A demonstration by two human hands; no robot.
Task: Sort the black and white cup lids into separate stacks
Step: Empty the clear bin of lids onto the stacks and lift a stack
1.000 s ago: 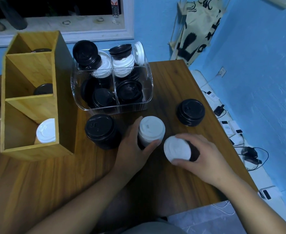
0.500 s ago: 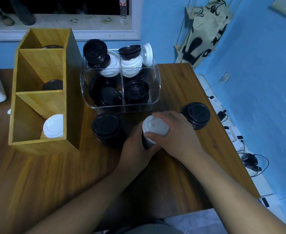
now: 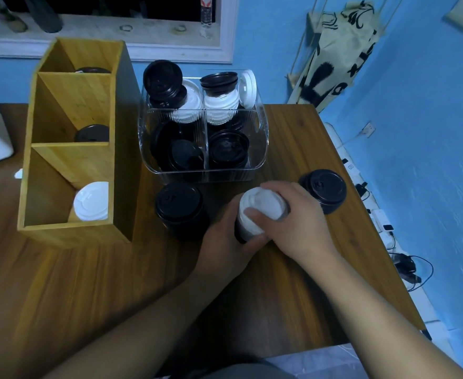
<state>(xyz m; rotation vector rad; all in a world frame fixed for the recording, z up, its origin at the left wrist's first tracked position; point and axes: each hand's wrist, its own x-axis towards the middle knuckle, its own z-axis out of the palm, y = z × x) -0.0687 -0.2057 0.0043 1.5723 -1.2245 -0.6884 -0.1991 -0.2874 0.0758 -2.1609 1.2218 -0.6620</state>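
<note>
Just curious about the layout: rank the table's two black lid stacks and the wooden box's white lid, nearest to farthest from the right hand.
1. Right black stack, beside the right hand.
2. Left black stack, beyond the left hand.
3. White lid, far left in the wooden box.

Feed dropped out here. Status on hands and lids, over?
Left hand grips the white lid stack low; right hand clasps its top. Stack stands on the table. Left black stack and right black stack close beside it.
</note>
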